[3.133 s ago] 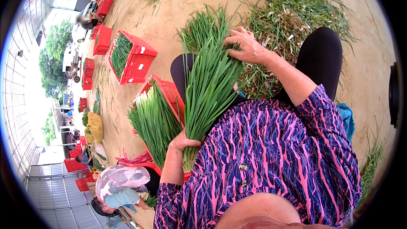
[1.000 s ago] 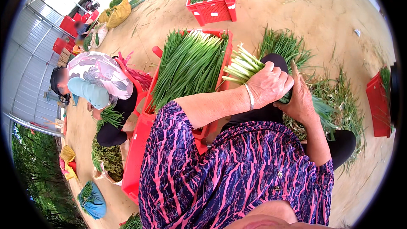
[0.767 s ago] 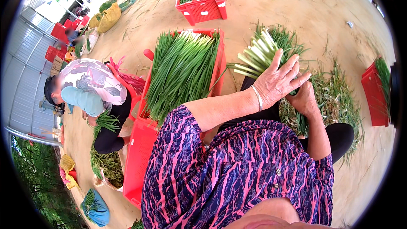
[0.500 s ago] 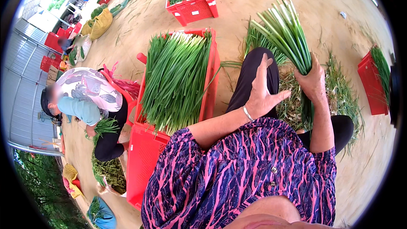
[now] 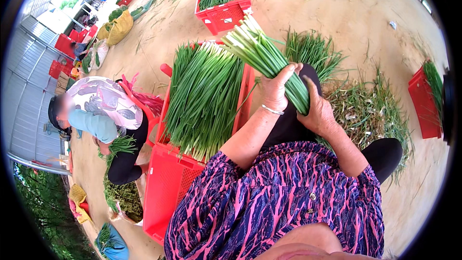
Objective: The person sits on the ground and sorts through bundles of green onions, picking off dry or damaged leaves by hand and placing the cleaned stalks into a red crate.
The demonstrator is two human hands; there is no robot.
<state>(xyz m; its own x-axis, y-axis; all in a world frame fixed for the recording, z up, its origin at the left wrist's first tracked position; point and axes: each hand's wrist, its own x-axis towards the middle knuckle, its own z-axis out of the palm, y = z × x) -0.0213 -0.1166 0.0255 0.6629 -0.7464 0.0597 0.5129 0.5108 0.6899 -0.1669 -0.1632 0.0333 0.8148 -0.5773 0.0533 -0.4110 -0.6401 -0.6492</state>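
A bunch of long green chives (image 5: 271, 54) with pale stalk ends slants up and left in front of me, over my bent knee. My left hand (image 5: 275, 89), with a silver bangle at the wrist, is closed around its middle. Lower down, my right hand (image 5: 318, 110) wraps round the leafy part, thumb along its upper side. To the left stands a red crate (image 5: 248, 94), packed with chives (image 5: 204, 101) laid side by side, pale ends at the far side. The bunch's pale ends reach over the crate's far right corner.
Loose chives (image 5: 313, 55) lie beyond my knee, with a heap of trimmings (image 5: 361, 115) at right. Another filled red crate (image 5: 225, 15) stands ahead, one more (image 5: 423, 103) far right. An open red crate (image 5: 166, 190) sits at near left. A co-worker (image 5: 103, 103) bends over greens beyond.
The bunch has swung left and down from upright at my right. My left hand has closed on it from an open, spread pose; my right hand has moved left with it.
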